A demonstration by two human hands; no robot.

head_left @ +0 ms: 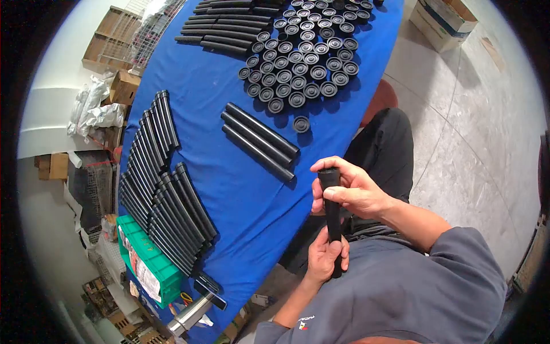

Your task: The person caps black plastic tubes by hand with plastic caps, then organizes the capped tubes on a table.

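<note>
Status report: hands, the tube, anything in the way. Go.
Right hand grips top of black tube, thumb by capped end. Left hand holds its lower end. Tube upright over lap, beside blue table. Nothing blocking.

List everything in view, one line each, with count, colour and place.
tube in hand: one, black, held upright over the lap
three tubes: three, black, side by side mid-table
tube stacks: many, black, table's left edge
far tubes: several, black, top of table
caps: dozens, black, clustered at the far end
lone cap: one, black, beside the three tubes
bin: one, green, near corner
table: one, blue cover
boxes: cardboard, on floor
left hand: grips tube's lower end
right hand: grips tube's top
</note>
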